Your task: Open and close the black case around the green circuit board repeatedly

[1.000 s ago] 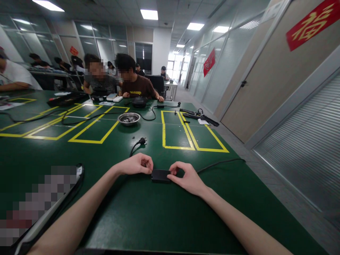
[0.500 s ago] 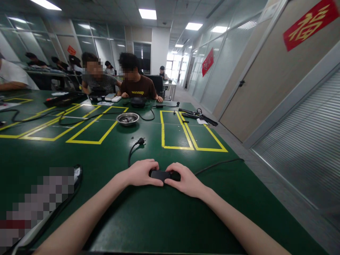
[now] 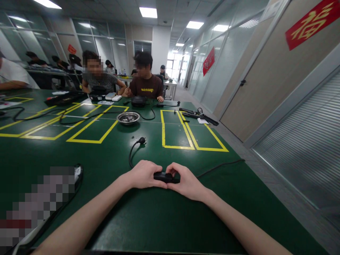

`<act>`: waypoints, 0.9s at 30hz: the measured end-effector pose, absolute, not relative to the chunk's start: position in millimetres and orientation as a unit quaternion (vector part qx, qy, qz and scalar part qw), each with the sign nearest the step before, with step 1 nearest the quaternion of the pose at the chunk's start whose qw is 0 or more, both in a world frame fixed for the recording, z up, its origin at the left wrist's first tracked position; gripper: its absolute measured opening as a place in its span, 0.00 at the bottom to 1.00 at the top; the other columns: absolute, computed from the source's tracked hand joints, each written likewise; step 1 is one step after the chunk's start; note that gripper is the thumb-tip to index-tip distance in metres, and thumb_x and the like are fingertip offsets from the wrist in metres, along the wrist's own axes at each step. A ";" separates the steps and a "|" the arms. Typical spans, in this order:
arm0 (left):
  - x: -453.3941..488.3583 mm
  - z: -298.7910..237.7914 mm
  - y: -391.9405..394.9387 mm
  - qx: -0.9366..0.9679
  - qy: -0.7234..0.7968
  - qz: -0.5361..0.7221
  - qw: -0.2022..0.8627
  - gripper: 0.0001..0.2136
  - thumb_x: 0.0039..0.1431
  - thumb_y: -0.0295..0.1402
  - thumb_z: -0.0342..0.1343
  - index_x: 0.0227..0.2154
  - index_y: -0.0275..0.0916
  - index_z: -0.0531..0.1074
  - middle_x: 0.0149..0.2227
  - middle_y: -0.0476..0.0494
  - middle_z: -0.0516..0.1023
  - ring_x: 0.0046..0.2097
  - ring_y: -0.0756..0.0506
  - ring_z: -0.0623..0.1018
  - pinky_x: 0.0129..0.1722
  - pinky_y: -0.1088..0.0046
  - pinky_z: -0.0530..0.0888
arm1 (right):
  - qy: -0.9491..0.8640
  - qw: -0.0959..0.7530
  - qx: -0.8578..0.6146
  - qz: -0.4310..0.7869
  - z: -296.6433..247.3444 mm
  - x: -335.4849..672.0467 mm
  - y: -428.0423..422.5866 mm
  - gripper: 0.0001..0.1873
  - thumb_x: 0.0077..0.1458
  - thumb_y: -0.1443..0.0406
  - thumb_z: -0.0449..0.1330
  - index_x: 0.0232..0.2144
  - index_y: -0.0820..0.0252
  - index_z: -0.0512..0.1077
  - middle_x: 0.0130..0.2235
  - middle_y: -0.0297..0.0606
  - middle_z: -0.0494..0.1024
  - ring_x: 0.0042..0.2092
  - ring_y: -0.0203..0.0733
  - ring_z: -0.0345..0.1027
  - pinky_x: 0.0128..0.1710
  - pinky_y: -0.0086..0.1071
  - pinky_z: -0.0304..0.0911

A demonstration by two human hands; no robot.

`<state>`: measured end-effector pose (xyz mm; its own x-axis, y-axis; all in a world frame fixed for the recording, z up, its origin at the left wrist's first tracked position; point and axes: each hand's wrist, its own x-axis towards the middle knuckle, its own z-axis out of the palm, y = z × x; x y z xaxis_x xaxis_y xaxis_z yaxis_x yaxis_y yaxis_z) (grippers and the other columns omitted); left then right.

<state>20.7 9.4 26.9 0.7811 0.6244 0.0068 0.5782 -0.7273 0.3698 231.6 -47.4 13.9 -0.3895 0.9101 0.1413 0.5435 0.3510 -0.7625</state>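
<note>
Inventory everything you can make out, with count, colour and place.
block: one, black, between the hands
plug: one, black, beyond block
cords: several, black, on table
bowl: one, silver, mid-table
tape rectangles: several, yellow, on table
dark objects: several, black, table's far side
pixelated item: one, colour unclear, lower left
table: one, green, foreground
people: several, varied clothing, beyond table
signs: three, red, walls and door
near door: one, beige, right
lights: several, white, overhead
left hand: one, bare, block's left end
right hand: one, bare, block's right end
</note>
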 end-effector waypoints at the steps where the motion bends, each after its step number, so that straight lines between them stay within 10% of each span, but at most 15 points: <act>1: 20.9 26.3 9.8 0.928 0.324 0.063 0.174 0.23 0.56 0.56 0.61 0.23 0.40 0.67 0.25 0.47 0.73 0.27 0.46 0.70 0.28 0.72 0.53 | -0.770 0.286 -0.468 0.325 14.3 232.0 -47.2 0.15 0.49 0.65 0.70 0.40 0.58 0.72 0.41 0.36 0.78 0.40 0.43 0.71 0.40 0.35 0.68; 27: 30.4 19.2 5.0 0.930 0.332 0.098 0.127 0.26 0.74 0.49 0.39 0.30 0.39 0.74 0.31 0.46 0.79 0.33 0.45 0.76 0.30 0.73 0.63 | -0.778 0.256 -0.468 0.333 27.4 235.5 -46.7 0.10 0.60 0.62 0.59 0.42 0.59 0.76 0.35 0.37 0.79 0.35 0.41 0.69 0.36 0.34 0.63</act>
